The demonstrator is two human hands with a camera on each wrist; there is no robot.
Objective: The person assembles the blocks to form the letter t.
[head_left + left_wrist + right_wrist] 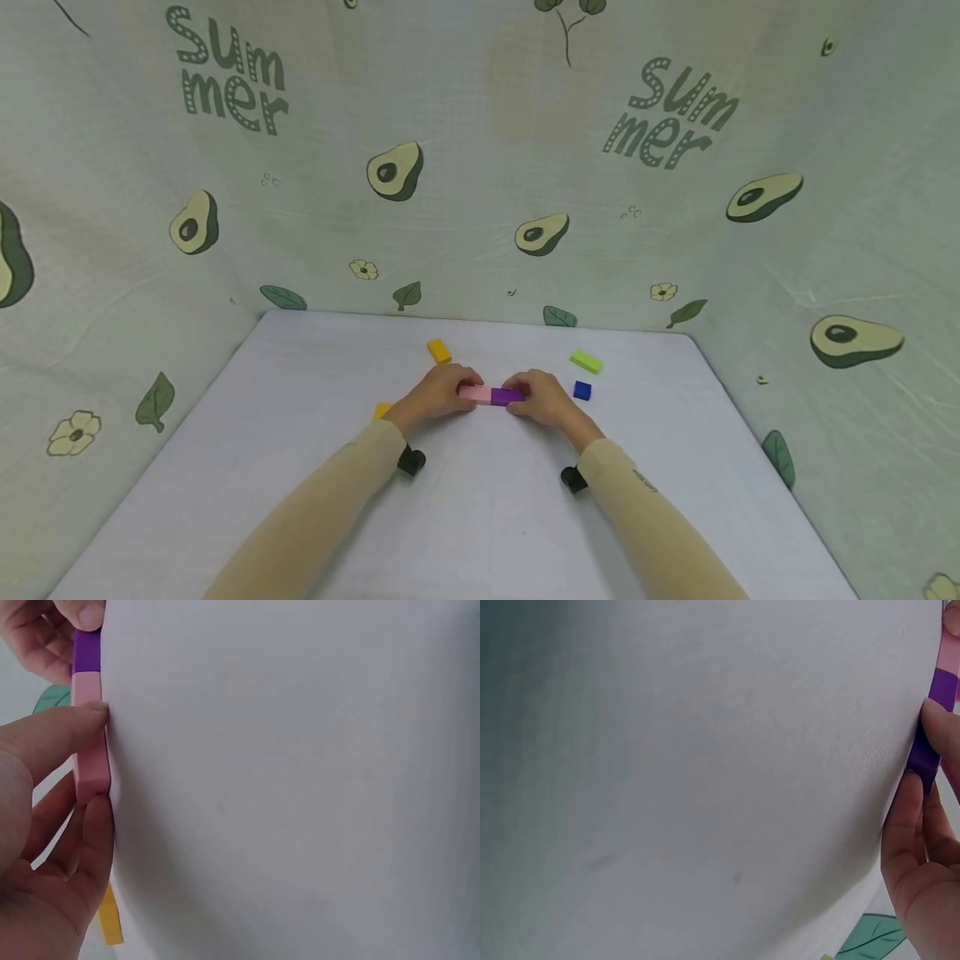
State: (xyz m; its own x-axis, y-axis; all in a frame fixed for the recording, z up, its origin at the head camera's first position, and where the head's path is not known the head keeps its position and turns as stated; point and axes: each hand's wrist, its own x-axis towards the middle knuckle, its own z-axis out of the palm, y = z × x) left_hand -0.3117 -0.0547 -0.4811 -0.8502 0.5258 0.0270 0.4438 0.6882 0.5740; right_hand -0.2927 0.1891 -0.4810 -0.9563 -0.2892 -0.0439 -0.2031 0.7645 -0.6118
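A pink block and a purple block lie end to end on the white table, their ends touching. My left hand pinches the pink one between thumb and fingers at its left part. On the other side my right hand holds the purple one the same way. In the left wrist view the pink block shows the thumb on its side and fingertips at its near end. The right wrist view has the purple block partly covered by the thumb and fingers.
Behind the left hand lies a yellow block; another yellow block is partly hidden by the left wrist. A lime green block and a small blue block lie right of the right hand. Patterned cloth walls surround the table.
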